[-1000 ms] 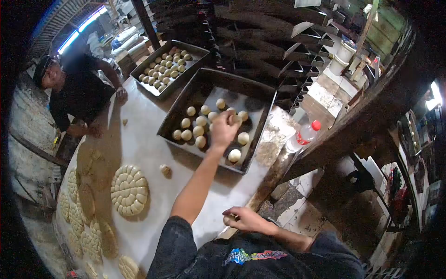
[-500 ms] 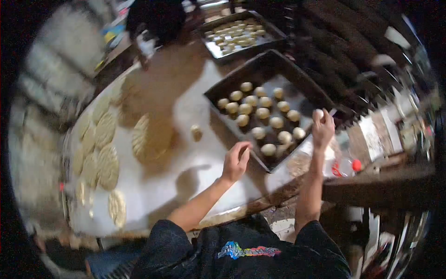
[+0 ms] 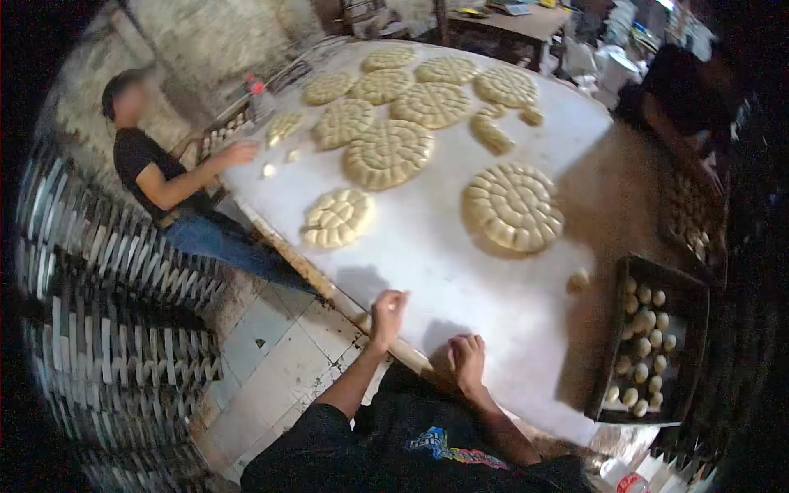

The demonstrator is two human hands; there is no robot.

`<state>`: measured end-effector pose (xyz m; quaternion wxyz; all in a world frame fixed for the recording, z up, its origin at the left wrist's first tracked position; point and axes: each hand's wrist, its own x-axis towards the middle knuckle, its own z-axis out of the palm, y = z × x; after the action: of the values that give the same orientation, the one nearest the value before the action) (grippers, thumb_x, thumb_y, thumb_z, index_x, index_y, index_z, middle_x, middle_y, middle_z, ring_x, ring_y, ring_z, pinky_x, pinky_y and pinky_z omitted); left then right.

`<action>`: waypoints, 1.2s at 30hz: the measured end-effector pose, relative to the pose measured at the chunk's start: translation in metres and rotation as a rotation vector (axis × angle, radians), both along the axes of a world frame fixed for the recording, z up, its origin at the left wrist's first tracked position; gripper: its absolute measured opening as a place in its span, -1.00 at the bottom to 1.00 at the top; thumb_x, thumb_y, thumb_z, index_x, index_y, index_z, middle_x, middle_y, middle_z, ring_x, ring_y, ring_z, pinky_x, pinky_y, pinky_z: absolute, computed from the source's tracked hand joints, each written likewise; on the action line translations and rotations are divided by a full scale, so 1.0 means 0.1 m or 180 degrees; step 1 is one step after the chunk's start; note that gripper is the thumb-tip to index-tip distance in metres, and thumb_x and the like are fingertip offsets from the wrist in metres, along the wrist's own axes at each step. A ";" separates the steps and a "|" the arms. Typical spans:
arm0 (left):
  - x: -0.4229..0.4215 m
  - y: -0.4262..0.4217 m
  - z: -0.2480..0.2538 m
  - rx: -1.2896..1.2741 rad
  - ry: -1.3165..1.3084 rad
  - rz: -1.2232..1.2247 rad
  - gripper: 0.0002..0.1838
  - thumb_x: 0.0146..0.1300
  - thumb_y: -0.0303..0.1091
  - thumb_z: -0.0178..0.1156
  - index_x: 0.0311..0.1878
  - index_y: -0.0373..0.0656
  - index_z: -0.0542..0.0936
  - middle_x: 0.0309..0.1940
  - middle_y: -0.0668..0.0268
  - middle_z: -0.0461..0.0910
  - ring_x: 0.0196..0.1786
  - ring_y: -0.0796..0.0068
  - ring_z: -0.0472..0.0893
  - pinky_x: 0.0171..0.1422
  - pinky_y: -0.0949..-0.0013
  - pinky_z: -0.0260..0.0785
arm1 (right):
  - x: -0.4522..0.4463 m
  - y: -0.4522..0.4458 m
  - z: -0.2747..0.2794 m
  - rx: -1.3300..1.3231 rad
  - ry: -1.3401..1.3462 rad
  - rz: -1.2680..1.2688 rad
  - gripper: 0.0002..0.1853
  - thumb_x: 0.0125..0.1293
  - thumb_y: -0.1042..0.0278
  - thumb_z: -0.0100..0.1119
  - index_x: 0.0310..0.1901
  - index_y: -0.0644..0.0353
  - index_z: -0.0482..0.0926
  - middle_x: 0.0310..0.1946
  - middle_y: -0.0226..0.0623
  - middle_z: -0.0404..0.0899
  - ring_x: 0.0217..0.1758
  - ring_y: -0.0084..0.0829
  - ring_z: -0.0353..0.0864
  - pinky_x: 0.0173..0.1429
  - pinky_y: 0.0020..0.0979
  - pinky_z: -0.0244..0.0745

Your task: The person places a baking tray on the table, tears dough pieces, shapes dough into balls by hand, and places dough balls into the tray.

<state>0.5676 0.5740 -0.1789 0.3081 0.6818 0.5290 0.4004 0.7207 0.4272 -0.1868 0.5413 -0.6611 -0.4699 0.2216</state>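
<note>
Right grip [image 3: 467, 357] has shifted from the tray [image 3: 684, 361] to the near edge of the tabletop [image 3: 419, 238], lower middle of the frame; the tray now appears at lower right. Left grip [image 3: 389, 316] is just beside it. Fingers of both are curled; I cannot tell whether either has hold of anything. Small scored dough round [image 3: 339, 218] lies up and left of my left grip, the nearer one, and apart from it. Near-circular outline: no clear long axis.

Pale, rounded dough balls [image 3: 643, 349] sit loosely clustered in a dark, straight-walled tray [image 3: 684, 329], while flat dough rounds [image 3: 514, 205], divided into plump segments, lie across the whitish bench [image 3: 460, 287], several crowded close together
</note>
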 end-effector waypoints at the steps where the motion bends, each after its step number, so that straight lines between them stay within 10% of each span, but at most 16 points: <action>1: -0.20 0.21 0.15 -0.0345 -0.0074 0.0521 -0.81 0.18 -0.29 0.22 -0.33 -0.24 0.56 -0.42 0.26 0.59 -0.36 0.42 0.56 -0.23 0.37 0.40 | -0.03 0.05 0.07 -0.0083 -0.0850 0.0156 -0.87 0.05 0.54 0.16 -0.32 0.20 0.52 -0.32 -0.24 0.50 -0.31 -0.35 0.43 -0.20 -0.31 0.32; 9: -2.01 2.36 -0.43 0.0199 0.1074 0.2027 -0.63 0.19 -0.11 0.14 -0.29 -0.31 0.54 -0.49 0.07 0.57 -0.43 0.04 0.49 -0.28 0.22 0.34 | -0.05 0.77 -0.41 -0.0438 -0.2253 -0.0759 -0.93 0.05 0.47 0.14 -0.38 0.18 0.53 -0.49 -0.24 0.48 -0.35 -0.17 0.44 -0.19 -0.22 0.31; 12: -1.71 2.29 -0.10 0.0545 0.1592 0.1001 -0.68 0.14 -0.18 0.18 -0.34 -0.32 0.50 -0.47 0.11 0.56 -0.40 0.13 0.53 -0.22 0.19 0.35 | -0.21 1.20 -0.09 -0.0802 -0.1880 -0.1192 -0.95 0.09 0.41 0.14 -0.41 0.15 0.52 -0.48 -0.26 0.50 -0.34 -0.19 0.47 -0.17 -0.25 0.34; 18: -1.45 2.10 0.26 -0.1312 -0.1675 0.1150 -0.67 0.04 -0.24 0.24 -0.28 -0.32 0.44 -0.36 0.18 0.57 -0.23 0.35 0.57 -0.15 0.30 0.41 | -0.27 1.53 -0.33 -0.1046 -0.2064 -0.1398 -0.88 0.07 0.37 0.15 -0.34 0.14 0.54 -0.38 -0.28 0.55 -0.23 -0.21 0.49 -0.06 -0.24 0.30; 21: -1.50 2.07 0.17 -0.1829 -0.1479 0.0357 -0.55 0.03 -0.16 0.27 -0.14 -0.33 0.46 -0.28 0.12 0.59 -0.15 0.31 0.58 -0.10 0.26 0.42 | -0.31 1.54 -0.28 -0.0745 -0.2295 -0.1389 -0.89 0.02 0.39 0.16 -0.37 0.14 0.53 -0.43 -0.29 0.53 -0.27 -0.21 0.48 -0.10 -0.24 0.30; 22: -1.48 2.09 0.18 -0.2042 -0.0295 0.0304 -0.45 0.02 -0.07 0.30 -0.06 -0.32 0.48 -0.27 0.09 0.60 -0.15 0.25 0.59 -0.07 0.23 0.40 | -0.34 1.55 -0.22 -0.0769 -0.2164 -0.1324 -0.88 -0.01 0.40 0.18 -0.38 0.15 0.53 -0.44 -0.27 0.53 -0.29 -0.20 0.48 -0.11 -0.23 0.30; 25: -1.40 2.02 -0.78 -0.0445 0.0290 0.0520 -0.43 -0.03 -0.01 0.34 -0.07 -0.27 0.51 -0.31 0.06 0.61 -0.21 0.19 0.60 -0.13 0.18 0.40 | -0.32 1.49 -0.20 -0.0584 -0.1476 -0.0959 -0.90 0.00 0.41 0.19 -0.40 0.15 0.53 -0.44 -0.24 0.53 -0.31 -0.17 0.48 -0.12 -0.21 0.30; 29: -1.21 1.74 -0.67 -0.0765 -0.0829 0.0370 -0.49 -0.02 -0.07 0.34 -0.12 -0.29 0.53 -0.29 0.02 0.60 -0.22 0.16 0.60 -0.13 0.16 0.40 | -0.29 1.26 -0.24 -0.0334 -0.1606 -0.0600 -0.91 0.08 0.41 0.17 -0.35 0.15 0.53 -0.39 -0.24 0.52 -0.26 -0.15 0.45 -0.09 -0.21 0.28; 36: -0.68 1.03 -0.81 -0.0559 0.0387 0.1191 -0.68 -0.03 -0.27 0.23 -0.31 -0.36 0.57 -0.37 -0.03 0.59 -0.25 0.05 0.60 -0.13 0.11 0.42 | -0.28 -0.26 -0.40 -0.0325 -0.0258 0.0189 -0.84 0.11 0.46 0.19 -0.24 0.24 0.55 -0.41 -0.28 0.55 -0.31 -0.32 0.49 -0.14 -0.36 0.36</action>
<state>0.4995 0.6770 -0.2600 0.2541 0.5651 0.6969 0.3611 0.6923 0.4015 -0.2273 0.4806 -0.6821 -0.4990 0.2342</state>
